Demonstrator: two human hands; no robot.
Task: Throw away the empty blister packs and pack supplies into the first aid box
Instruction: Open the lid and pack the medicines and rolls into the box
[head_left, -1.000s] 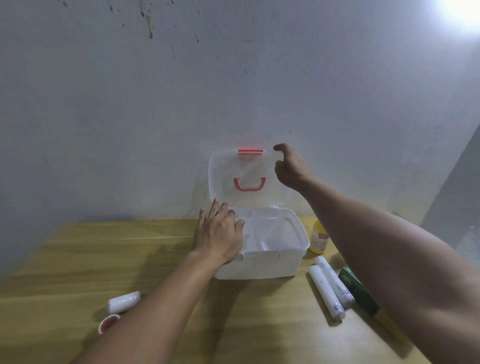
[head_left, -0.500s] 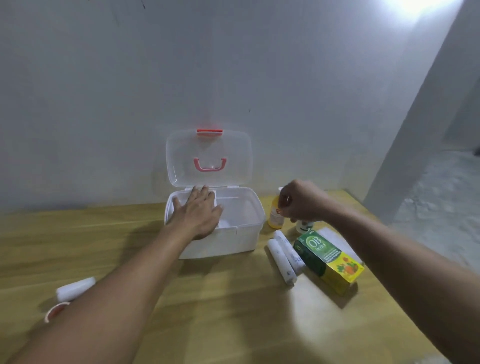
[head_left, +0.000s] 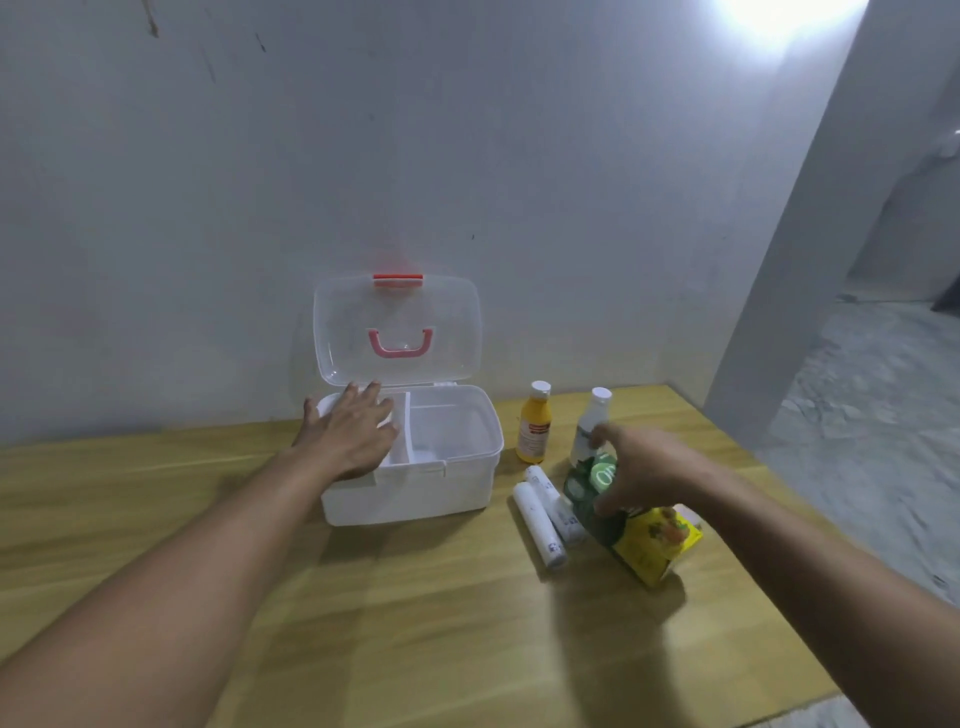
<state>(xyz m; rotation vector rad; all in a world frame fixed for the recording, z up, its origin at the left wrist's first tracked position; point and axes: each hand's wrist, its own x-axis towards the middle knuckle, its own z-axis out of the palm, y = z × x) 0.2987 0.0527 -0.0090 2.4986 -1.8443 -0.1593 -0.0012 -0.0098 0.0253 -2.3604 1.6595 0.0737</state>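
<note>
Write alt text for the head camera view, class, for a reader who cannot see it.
A person's right hand grasps a green and yellow carton on a wooden table, while the left hand rests on an open white first aid box. Two bottles and two white rolls lie nearby.

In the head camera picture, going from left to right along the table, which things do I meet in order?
Left hand resting on the first aid box → two white rolls → right hand grasping the green and yellow carton. The two bottles behind overlap these, so I leave them out.
</note>
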